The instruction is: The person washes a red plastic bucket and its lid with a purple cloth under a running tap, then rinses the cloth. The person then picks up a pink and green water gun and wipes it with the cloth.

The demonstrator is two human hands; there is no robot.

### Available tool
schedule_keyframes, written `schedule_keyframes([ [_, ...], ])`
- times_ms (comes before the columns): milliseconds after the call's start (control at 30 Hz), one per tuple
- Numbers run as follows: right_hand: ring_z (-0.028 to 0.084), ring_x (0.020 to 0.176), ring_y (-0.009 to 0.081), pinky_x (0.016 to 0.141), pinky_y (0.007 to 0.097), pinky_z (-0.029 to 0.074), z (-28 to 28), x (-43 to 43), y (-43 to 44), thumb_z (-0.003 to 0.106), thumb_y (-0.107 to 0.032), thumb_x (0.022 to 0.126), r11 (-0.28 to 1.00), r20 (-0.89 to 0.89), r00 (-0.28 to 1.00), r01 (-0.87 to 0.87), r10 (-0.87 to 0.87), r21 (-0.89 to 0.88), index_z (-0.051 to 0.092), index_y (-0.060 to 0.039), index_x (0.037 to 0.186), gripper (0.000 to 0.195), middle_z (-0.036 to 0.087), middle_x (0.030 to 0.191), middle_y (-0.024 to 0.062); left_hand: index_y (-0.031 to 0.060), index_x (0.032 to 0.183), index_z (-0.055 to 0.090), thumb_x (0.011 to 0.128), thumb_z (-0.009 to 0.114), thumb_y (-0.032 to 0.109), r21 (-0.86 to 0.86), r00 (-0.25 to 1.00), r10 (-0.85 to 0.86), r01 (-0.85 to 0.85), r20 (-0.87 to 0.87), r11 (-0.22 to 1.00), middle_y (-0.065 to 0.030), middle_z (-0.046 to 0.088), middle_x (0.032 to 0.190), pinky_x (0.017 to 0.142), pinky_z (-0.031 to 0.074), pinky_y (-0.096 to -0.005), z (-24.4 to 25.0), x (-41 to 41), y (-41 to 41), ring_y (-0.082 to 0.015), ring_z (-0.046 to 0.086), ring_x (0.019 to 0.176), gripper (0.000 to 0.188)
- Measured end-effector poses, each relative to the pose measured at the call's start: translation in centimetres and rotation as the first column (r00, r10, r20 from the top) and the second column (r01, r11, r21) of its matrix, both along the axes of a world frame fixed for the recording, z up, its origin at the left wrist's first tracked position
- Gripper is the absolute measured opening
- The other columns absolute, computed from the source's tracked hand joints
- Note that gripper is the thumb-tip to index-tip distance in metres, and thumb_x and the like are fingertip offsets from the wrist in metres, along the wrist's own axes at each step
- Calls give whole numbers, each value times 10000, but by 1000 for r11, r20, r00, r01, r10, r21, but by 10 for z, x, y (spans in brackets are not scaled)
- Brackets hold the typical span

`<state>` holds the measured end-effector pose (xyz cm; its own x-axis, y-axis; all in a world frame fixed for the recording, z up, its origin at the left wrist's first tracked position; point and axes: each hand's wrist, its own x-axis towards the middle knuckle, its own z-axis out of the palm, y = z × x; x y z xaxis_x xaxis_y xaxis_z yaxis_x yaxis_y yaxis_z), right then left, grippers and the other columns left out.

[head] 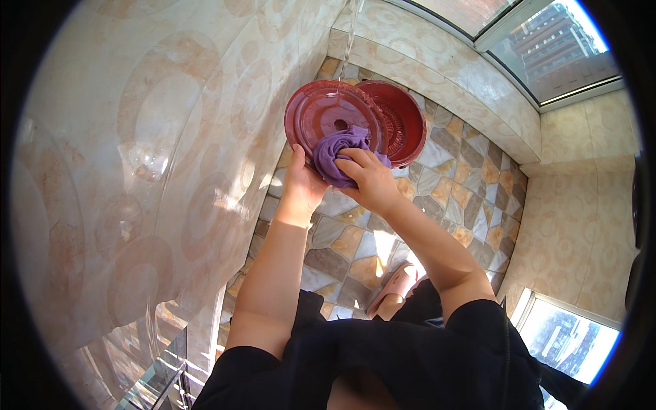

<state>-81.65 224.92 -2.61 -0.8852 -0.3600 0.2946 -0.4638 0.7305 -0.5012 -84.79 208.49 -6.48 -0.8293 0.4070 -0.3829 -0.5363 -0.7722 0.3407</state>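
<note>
A round red lid-like disc (312, 110) with ring-shaped ridges and a dark spot at its middle is tilted up in front of me. My left hand (302, 187) grips its near left rim, thumb on the upper face. Bunched under the fingers of my right hand (369, 179) is a purple cloth (333, 154), pressed against the disc's near part. A thin stream of water (350, 41) falls onto the far part of the disc. Behind and to the right, partly covered by the disc, is a red basin (412, 120) with a ribbed inner bottom.
The floor (353, 241) has a stone-pattern tile. A tiled wall (205, 102) rises close on my left, and a low tiled ledge (441, 61) runs beneath the window (553, 56). My pink slipper (392, 287) shows below. A glass-edged panel (159, 369) stands at lower left.
</note>
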Motion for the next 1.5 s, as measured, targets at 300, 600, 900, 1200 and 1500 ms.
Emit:
schedule_keyframes([
  [300, 518, 1160, 272, 946, 434, 446, -9, -97, -32, 647, -200, 767, 967, -93, 965, 252, -247, 46, 642, -160, 1113, 348, 582, 1241, 27, 168, 1467, 203, 946, 272, 635, -98, 976, -143, 128, -164, 987, -109, 385, 1442, 983, 460, -492, 12, 11, 15, -284, 451, 1280, 704],
  [600, 478, 1170, 310, 927, 396, 467, 10, -82, -35, 645, -76, 749, 998, 96, 995, -32, 27, 48, 672, -194, 1095, 367, 540, 1260, 27, 129, 1474, 207, 932, 187, 667, -44, 970, -107, 99, -220, 994, -109, 385, 1449, 1005, 434, -521, 19, 3, 6, -294, 422, 1306, 764],
  [900, 516, 1073, 276, 870, 380, 478, 16, -14, 31, 665, -46, 698, 950, 134, 991, -48, 7, 309, 710, -198, 991, 334, 567, 1150, 18, 177, 1471, 265, 899, 74, 715, 44, 996, 39, -36, -75, 998, -105, 350, 1478, 1041, 356, -582, 10, -12, 8, -318, 372, 1333, 808],
  [1200, 510, 1124, 342, 907, 431, 492, -19, -108, 61, 556, -126, 820, 770, 162, 824, 411, -543, 489, 671, -235, 1127, 346, 530, 1251, 61, 171, 1488, 193, 891, 180, 718, -50, 993, -19, 13, -116, 999, -106, 298, 1504, 1056, 351, -596, 13, -6, 0, -337, 336, 1359, 810],
  [1500, 497, 1110, 383, 947, 445, 451, -19, -142, -12, 641, -189, 783, 902, 88, 909, 386, -408, 193, 627, -244, 1205, 426, 523, 1280, 94, 170, 1488, 182, 917, 223, 675, -39, 986, -28, 22, -164, 999, -107, 297, 1500, 1048, 361, -609, 10, -8, -6, -338, 344, 1354, 764],
])
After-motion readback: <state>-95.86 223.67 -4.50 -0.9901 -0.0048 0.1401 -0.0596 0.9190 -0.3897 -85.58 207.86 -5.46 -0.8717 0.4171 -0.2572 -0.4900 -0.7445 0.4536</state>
